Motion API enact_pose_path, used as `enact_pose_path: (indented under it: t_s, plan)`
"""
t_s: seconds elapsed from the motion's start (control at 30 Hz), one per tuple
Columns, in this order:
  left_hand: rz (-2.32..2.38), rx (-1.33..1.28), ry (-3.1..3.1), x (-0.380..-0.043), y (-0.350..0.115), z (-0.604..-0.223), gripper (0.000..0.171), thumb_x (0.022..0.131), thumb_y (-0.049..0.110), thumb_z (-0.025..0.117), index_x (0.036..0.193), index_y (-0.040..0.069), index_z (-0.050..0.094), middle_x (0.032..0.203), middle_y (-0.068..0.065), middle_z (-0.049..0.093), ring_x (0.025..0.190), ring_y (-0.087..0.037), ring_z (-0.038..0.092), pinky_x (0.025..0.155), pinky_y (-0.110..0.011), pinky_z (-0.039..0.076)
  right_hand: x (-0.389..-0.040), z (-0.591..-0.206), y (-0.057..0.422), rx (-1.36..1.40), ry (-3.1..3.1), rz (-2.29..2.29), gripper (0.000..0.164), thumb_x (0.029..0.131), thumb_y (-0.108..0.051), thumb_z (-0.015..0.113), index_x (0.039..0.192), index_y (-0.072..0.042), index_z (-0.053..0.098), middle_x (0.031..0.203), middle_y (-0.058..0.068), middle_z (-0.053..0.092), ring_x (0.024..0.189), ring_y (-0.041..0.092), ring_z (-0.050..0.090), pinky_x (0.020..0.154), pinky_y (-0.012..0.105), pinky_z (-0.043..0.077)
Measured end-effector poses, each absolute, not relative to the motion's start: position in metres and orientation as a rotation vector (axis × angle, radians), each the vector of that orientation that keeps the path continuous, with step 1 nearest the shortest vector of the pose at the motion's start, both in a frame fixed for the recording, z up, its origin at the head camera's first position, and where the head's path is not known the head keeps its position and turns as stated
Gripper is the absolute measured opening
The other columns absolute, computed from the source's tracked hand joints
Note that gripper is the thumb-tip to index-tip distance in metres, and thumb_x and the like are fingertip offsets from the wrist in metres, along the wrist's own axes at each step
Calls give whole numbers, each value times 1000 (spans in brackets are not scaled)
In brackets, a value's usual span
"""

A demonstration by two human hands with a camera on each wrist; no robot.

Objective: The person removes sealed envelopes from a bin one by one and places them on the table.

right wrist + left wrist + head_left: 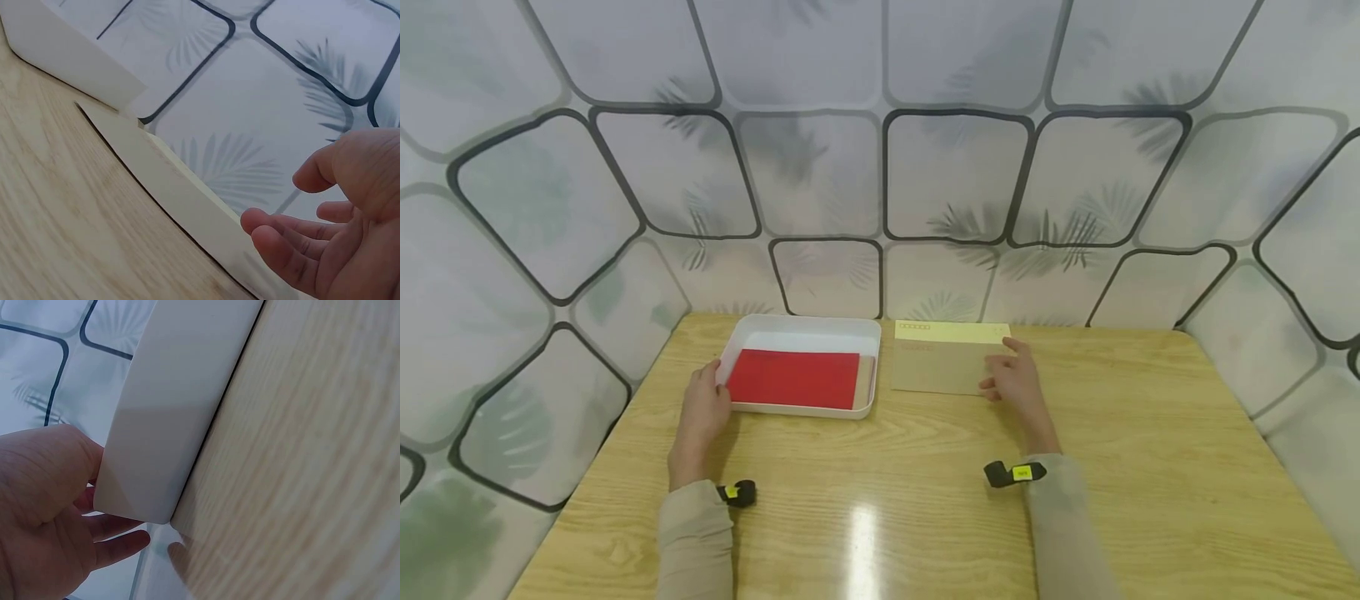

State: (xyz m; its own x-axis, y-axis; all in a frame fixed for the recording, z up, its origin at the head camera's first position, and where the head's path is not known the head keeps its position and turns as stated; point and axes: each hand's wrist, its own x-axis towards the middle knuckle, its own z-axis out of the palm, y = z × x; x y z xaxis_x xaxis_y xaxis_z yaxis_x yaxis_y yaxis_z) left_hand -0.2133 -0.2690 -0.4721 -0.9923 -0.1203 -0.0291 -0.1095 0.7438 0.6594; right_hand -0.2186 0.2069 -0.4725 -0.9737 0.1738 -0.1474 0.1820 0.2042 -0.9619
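Note:
A shallow white tray [805, 325] sits at the back left of the wooden table. Inside it a red envelope [793, 379] lies over a tan envelope [865, 382], of which a strip shows at the right. My left hand [706, 404] grips the tray's left end, its thumb at the rim; the left wrist view has the fingers beside the outer wall. Right of the tray, a tan envelope [943, 367] overlaps a yellow envelope [955, 332], whose top strip shows. Over their right end is my right hand [1017, 379], fingers spread and loosely bent, holding nothing.
The wooden table [865, 467] runs back to a patterned curtain [955, 179] with dark outlines and leaf prints, which also encloses both sides. A bright reflection lies on the table in front. Each wrist carries a small black camera [1000, 474] on a strap.

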Motion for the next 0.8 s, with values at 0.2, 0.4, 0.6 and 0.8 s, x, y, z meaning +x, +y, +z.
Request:
enact_pose_path:
  t_s: [0.2,0.4,0.6,0.8]
  plan:
    - [-1100,189,-2924,-213,-270,-471,54,101,4,31,152,-11,21,150,-36,28,142,-49,27,114,-59,27,-218,-472,193,309,2455,-1891,61,102,-17,48,155,-5,21,137,29,53,68,10,65,59,26,56]
    - [-1106,201,-2934,-211,-269,-470,54,101,3,31,152,-11,20,151,-36,27,142,-48,27,114,-58,27,-216,-468,178,258,2464,-1855,60,100,-17,49,154,-7,26,137,25,53,74,15,66,63,34,57]
    - [-1098,198,-2931,-212,-269,-470,54,101,4,32,151,-11,21,150,-36,28,141,-48,28,114,-58,27,-210,-464,160,142,2503,-1812,58,97,-16,51,152,-8,33,135,22,55,83,29,69,64,38,56]
    - [-1112,206,-2933,-212,-268,-470,54,101,4,31,152,-10,20,151,-35,27,142,-48,27,114,-58,27,-204,-458,143,-22,2576,-1770,54,97,-14,52,148,-4,38,132,24,57,88,36,70,64,41,57]
